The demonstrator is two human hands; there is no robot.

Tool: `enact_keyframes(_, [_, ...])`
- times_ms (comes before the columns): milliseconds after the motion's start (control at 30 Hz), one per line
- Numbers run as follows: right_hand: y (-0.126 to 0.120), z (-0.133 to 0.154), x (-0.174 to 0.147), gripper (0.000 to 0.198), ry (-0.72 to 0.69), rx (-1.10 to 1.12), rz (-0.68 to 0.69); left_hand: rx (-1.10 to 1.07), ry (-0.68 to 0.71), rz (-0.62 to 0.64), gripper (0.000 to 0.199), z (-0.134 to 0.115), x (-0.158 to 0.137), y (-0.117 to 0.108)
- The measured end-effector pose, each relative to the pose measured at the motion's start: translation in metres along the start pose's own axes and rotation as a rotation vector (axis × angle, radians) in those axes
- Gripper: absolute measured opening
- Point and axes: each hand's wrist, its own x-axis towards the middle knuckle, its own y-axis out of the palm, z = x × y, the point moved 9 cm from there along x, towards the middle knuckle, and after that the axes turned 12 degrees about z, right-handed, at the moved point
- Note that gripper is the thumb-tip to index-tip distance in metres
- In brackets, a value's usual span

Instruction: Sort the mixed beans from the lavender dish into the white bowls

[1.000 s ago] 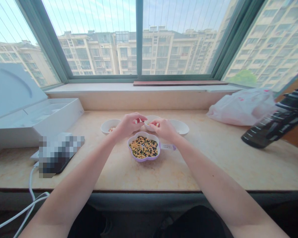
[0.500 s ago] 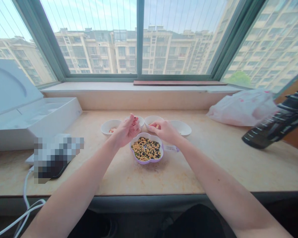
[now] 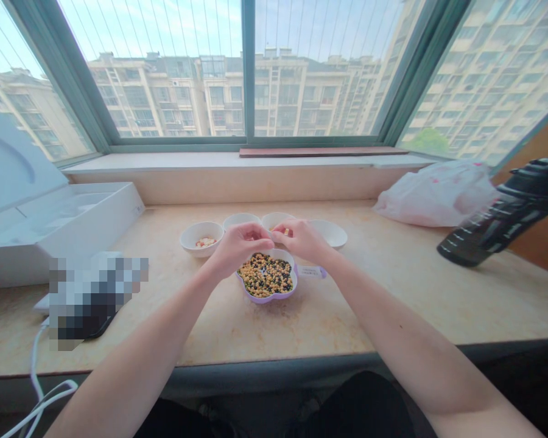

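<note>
At the middle of the pale, mottled desk point(image 3: 274, 331), a flower-shaped, purple and white bowl point(image 3: 268, 298) is filled with mixed yellow and black beans point(image 3: 265, 277). A small white label with a purple end point(image 3: 309, 272) is laid just to its right. At the bowl's back left edge the left hand point(image 3: 242, 246) is held with its fingers curled; whether anything is grasped cannot be told. The right hand point(image 3: 304, 238) is held opposite, its fingers drawn together; whether anything is pinched there cannot be told either. Behind the hands, four round white bowls point(image 3: 201, 229) are set in a shallow arc, partly hidden; reddish and cream pieces point(image 3: 205, 243) are contained in the leftmost. Farther right, a translucent white plastic bag point(image 3: 432, 194) is placed beyond a black bottle point(image 3: 493, 216).
</note>
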Motion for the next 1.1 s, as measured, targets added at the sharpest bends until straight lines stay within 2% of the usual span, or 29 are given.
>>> enact_keyframes(100, [0.001, -0.002, 0.001, 0.019, -0.003, 0.004, 0.004, 0.526, 0.127, -0.059, 0.023, -0.018, -0.004, 0.003])
enact_keyframes(167, [0.002, -0.004, 0.002, 0.019, -0.003, 0.012, -0.001, 0.7, 0.229, -0.095, 0.018, -0.025, -0.006, 0.005])
enact_keyframes(267, [0.003, -0.006, 0.003, 0.018, -0.006, 0.021, -0.006, 0.794, 0.304, -0.175, 0.015, -0.029, -0.009, 0.001])
enact_keyframes(467, [0.004, -0.005, 0.003, 0.018, -0.001, 0.037, 0.007, 0.812, 0.288, -0.267, 0.015, -0.025, -0.009, -0.014])
enact_keyframes(633, [0.002, -0.004, 0.002, 0.02, 0.001, 0.029, 0.007, 0.798, 0.171, -0.325, 0.006, -0.018, -0.005, -0.034])
enact_keyframes(733, [0.002, -0.003, 0.002, 0.019, 0.0, 0.027, 0.01, 0.798, 0.064, -0.356, 0.009, -0.009, 0.002, -0.048])
enact_keyframes(933, [0.006, -0.004, 0.004, 0.018, 0.001, 0.017, 0.037, 0.905, -0.142, -0.251, 0.018, 0.019, 0.019, -0.054])
enact_keyframes(1100, [0.015, -0.001, 0.002, 0.016, -0.017, 0.063, 0.131, 0.971, -0.21, -0.187, 0.031, 0.027, 0.017, -0.053])
